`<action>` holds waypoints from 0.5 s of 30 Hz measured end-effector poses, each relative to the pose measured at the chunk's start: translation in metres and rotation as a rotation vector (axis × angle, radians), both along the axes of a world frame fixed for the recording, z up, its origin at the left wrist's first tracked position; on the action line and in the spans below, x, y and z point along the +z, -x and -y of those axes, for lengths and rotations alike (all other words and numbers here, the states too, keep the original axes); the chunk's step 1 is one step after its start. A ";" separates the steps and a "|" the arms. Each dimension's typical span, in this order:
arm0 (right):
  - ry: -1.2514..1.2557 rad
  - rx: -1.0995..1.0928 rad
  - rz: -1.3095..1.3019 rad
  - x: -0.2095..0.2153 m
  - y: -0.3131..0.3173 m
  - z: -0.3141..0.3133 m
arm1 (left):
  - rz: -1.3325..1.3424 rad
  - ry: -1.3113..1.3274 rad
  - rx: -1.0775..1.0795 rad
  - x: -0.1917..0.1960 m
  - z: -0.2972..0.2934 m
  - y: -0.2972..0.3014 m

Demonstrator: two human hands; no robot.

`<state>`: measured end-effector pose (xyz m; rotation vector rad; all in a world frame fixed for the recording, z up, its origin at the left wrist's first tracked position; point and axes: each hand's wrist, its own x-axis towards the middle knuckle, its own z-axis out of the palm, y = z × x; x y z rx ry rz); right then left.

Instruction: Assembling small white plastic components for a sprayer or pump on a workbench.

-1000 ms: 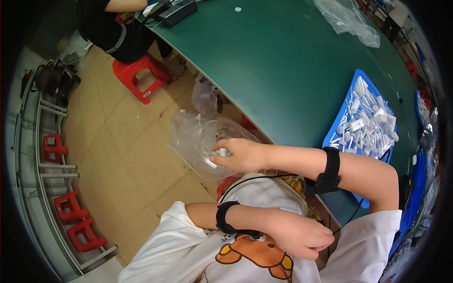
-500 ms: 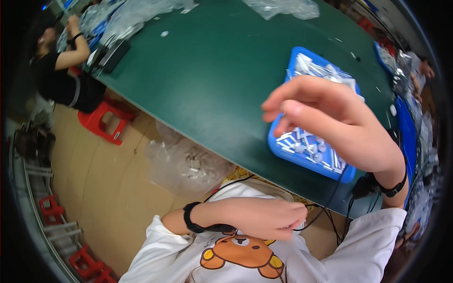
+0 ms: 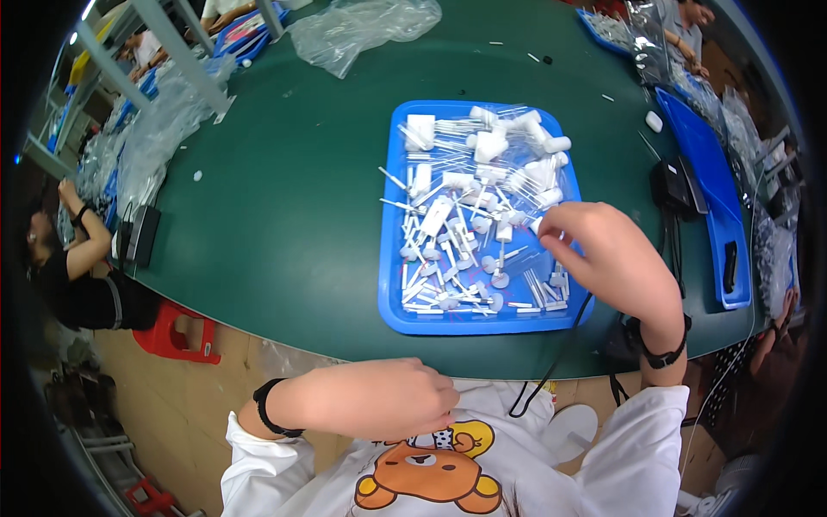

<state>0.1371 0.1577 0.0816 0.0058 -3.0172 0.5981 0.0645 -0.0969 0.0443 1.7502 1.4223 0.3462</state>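
Note:
A blue tray (image 3: 389, 258) lies on the table, full of white cylindrical and blocky pieces, thin white sticks and small sticks with round translucent discs. My right hand (image 3: 607, 258) reaches over the tray's right side, thumb and fingers pinched at a small white piece (image 3: 536, 226) among the others. Held in front of my chest, my left hand (image 3: 383, 398) is closed with the fingers curled down. Its back is toward me, so whatever it may hold is hidden.
The green table (image 3: 284, 224) carries clear plastic bags (image 3: 362, 30) at the back. A long blue tray (image 3: 711, 207) and a black device (image 3: 676, 185) with cables stand to the right. Co-workers sit around the table; a red stool (image 3: 181, 332) is at the left.
My view has turned to the right, bringing the tray to the middle. The right hand has gone from hovering half-open above the tray to pinching at its contents. My left hand stays closed at my chest.

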 end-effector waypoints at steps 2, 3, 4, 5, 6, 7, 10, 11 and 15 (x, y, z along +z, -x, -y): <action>-0.106 0.059 0.105 -0.009 0.003 -0.004 | 0.014 -0.084 -0.041 0.000 -0.007 0.002; -0.118 0.082 0.120 -0.012 0.005 -0.005 | 0.023 -0.125 -0.055 0.001 -0.010 0.003; -0.130 0.106 0.135 -0.014 0.006 -0.005 | 0.030 -0.112 -0.047 0.005 -0.016 0.004; -0.142 0.132 0.147 -0.015 0.009 -0.005 | 0.034 -0.100 -0.035 0.011 -0.024 0.008; -0.153 0.143 0.142 -0.016 0.010 -0.004 | 0.036 -0.088 -0.024 0.017 -0.031 0.012; -0.163 0.154 0.136 -0.017 0.011 -0.004 | 0.062 -0.110 0.036 0.023 -0.037 0.017; -0.175 0.177 0.141 -0.019 0.011 -0.008 | 0.216 -0.139 0.313 0.030 -0.054 0.035; -0.176 0.186 0.148 -0.019 0.011 -0.010 | 0.164 -0.198 0.454 0.026 -0.056 0.042; -0.108 0.142 0.347 -0.013 0.011 -0.014 | -0.191 -0.257 0.943 0.009 -0.072 0.069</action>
